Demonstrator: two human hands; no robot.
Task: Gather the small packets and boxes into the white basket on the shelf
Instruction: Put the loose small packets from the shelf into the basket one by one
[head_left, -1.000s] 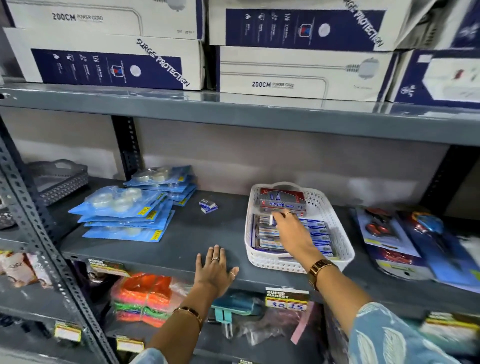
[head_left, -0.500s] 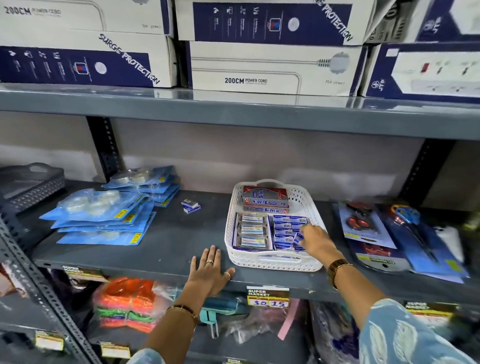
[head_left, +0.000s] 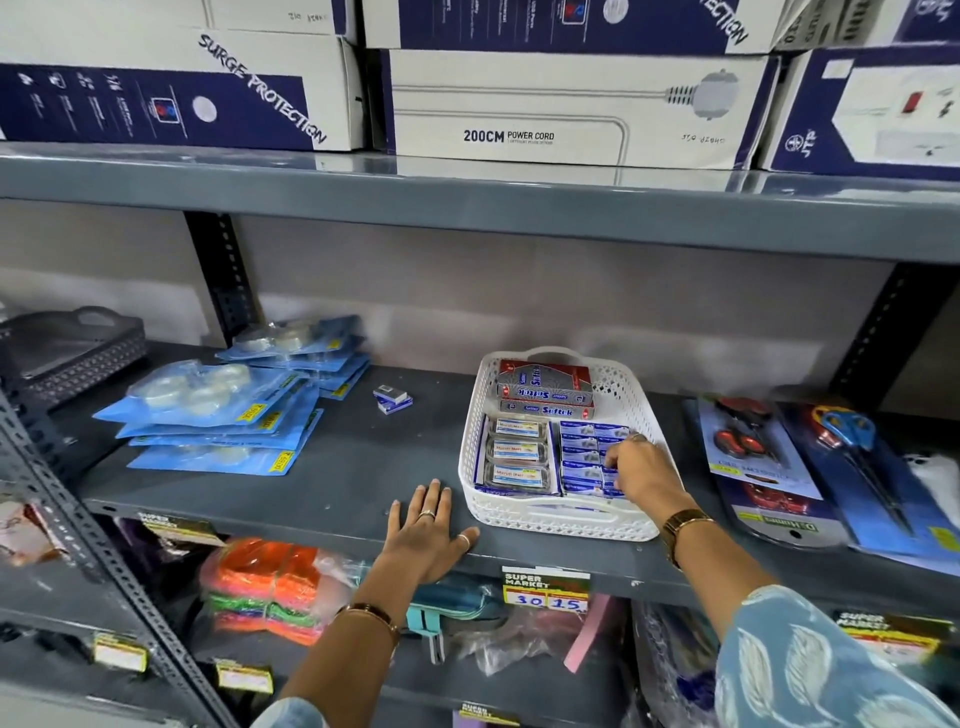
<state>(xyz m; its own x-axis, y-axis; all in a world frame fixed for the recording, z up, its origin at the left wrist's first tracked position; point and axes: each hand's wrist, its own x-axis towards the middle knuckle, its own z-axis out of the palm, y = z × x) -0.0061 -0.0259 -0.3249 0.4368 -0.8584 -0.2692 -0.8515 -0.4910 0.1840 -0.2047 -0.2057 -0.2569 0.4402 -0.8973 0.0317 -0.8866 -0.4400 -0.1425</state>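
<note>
While my right hand (head_left: 641, 470) curls on the blue packets (head_left: 587, 457) inside the white basket (head_left: 561, 522), left hand (head_left: 428, 535) lies spread flat on the shelf (head_left: 337, 467). Two small boxes (head_left: 393, 399) remain outside: light, stiff card, probably pinch by the sides.

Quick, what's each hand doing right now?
Left hand: open, flat on the shelf, holding nothing.
Right hand: in the white basket, fingers on small blue packets; grip unclear.

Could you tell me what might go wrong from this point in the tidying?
The two small boxes lying apart on the shelf could be overlooked. The right hand pressing into the packed blue packets may jumble their rows. The basket sits near the shelf edge and might get nudged off.
</note>
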